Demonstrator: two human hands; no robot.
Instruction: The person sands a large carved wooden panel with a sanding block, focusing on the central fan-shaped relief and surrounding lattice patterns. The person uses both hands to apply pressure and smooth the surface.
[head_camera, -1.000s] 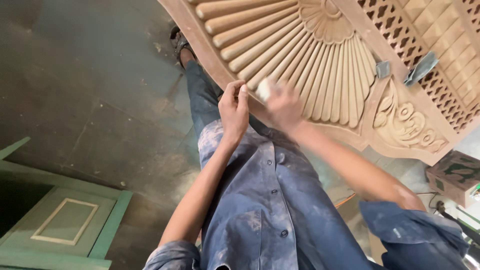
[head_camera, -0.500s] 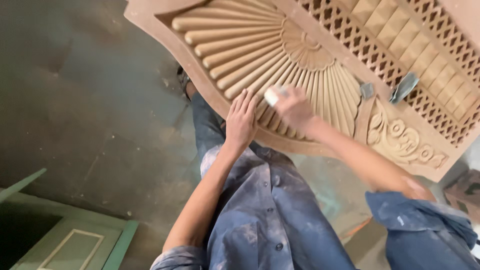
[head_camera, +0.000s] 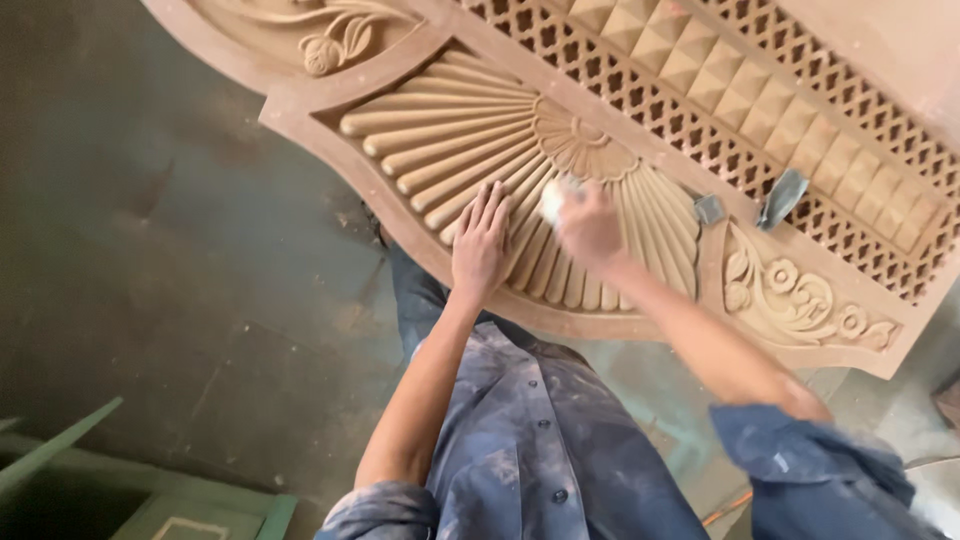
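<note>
A: One carved wooden panel (head_camera: 640, 150), largest item: fan of ribs, lattice band, floral scrolls. It stands tilted in front of the person, above the concrete floor (head_camera: 150, 250). Likely heavy and rigid; the pierced lattice looks fragile, so take hold by the solid outer frame.

B: Hands?

A: Left hand (head_camera: 480, 240), fingers spread flat on the ribs, gripping nothing. Right hand (head_camera: 590, 225), grip closed around a small pale sanding pad (head_camera: 553, 198) pressed to the fan. The pad is probably light and soft.

B: Smaller pieces?

A: Two grey scraps (head_camera: 780, 198) lying on the lattice.
</note>
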